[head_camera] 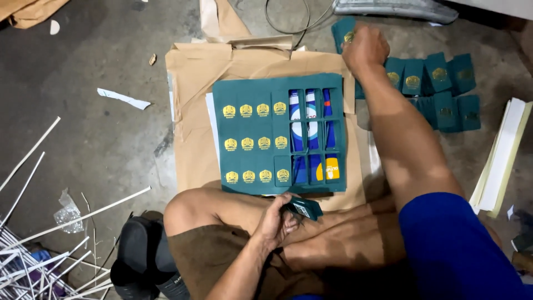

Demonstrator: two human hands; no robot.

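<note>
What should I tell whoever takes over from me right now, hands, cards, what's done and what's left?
Left hand holds a small stack of teal cards near the knee. Right hand is stretched out, setting a card on the loose cards spread on the floor. The teal die-cut sheet lies on brown paper. Done: the right-hand columns are punched out. Left: twelve crested cards remain in the sheet.

Bare arms and legs; brown shorts [200, 250]; blue short sleeve [455, 244] on the right.
</note>
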